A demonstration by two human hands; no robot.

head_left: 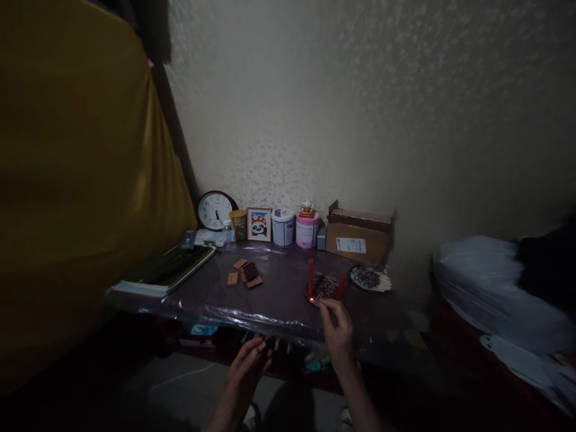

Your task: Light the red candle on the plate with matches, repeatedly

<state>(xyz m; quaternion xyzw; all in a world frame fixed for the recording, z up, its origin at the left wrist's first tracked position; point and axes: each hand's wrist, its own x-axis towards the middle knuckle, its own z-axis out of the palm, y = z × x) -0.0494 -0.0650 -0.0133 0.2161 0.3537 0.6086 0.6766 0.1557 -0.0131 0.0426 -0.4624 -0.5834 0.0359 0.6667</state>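
Note:
My right hand [337,327] is raised over the table's front edge, fingers pinched on a thin lit match with a small flame at its tip, just in front of a round plate [321,289]. Two red candles stand at the plate: one [310,273] upright at its left, one [341,284] leaning at its right. My left hand [249,363] is lower, below the table edge, fingers curled around a small brown matchbox [261,345]. Several small brown matchboxes [246,273] lie on the dark table [274,300].
Along the wall stand a round clock [215,210], a small panda picture [259,224], two tubs [294,228] and a cardboard box [360,235]. A second plate with sticks [369,279] lies right. Books [166,273] lie left. Bedding [490,288] is at right.

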